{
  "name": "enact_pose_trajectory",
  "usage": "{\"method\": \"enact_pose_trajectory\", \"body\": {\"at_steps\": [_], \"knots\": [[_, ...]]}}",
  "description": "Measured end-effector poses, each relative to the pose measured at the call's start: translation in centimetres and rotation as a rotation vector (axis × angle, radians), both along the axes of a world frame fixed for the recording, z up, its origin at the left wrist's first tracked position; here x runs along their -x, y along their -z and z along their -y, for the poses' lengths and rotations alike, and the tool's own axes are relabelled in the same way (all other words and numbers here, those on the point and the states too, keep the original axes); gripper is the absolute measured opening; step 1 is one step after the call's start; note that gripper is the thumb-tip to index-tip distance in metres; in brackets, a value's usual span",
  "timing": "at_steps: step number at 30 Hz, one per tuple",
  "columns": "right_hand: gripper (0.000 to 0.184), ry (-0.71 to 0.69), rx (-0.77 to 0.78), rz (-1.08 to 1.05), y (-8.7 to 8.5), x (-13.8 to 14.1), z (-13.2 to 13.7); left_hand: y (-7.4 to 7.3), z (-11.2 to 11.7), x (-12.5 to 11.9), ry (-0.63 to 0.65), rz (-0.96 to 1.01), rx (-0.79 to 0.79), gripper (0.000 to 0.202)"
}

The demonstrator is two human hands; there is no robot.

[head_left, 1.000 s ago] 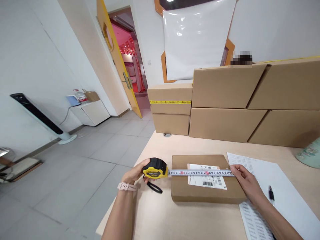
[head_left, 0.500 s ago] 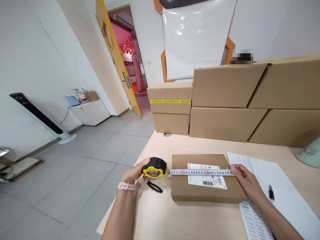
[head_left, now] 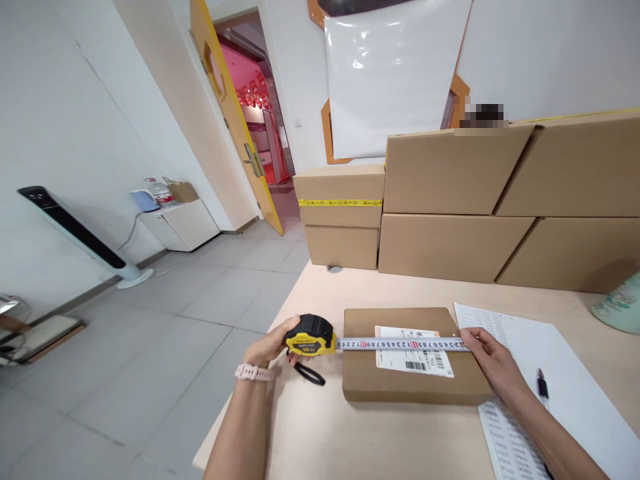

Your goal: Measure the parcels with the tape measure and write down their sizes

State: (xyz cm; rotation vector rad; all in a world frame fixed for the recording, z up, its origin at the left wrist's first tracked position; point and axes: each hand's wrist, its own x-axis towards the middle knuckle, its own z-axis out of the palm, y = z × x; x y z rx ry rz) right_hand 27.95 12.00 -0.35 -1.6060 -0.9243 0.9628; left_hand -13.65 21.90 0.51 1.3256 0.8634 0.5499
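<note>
My left hand (head_left: 280, 341) is closed around the yellow and black case of a tape measure (head_left: 311, 335), just left of a small cardboard box (head_left: 415, 390). A black wrist strap (head_left: 309, 375) hangs from the case. The white tape blade (head_left: 400, 344) is pulled out across the box top, over a white shipping label (head_left: 435, 365). My right hand (head_left: 487, 357) pinches the blade's end at the box's right edge, with the fingers resting against the box. The blade's very tip is hidden under the fingers.
Printed sheets (head_left: 555, 373) with a black pen (head_left: 543, 385) lie on the table (head_left: 310, 433) at the right. Large cardboard boxes (head_left: 450, 247) are stacked along the back. A floral light-green object (head_left: 620, 307) stands far right. Part of a person's head (head_left: 487, 115) shows behind the boxes.
</note>
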Motion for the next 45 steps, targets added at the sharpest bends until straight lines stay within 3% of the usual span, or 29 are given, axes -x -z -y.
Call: {"method": "enact_pose_trajectory", "body": {"at_steps": [32, 45], "knots": [[0.038, -0.019, 0.004, -0.007, 0.4, -0.3, 0.2, 1.0, -0.5, 0.6, 0.102, 0.049, -0.005, 0.059], [0.037, -0.034, 0.005, -0.022, -0.2, 0.1, 0.3, 0.0, 0.0, -0.2, 0.075, 0.048, -0.038, 0.064]]}}
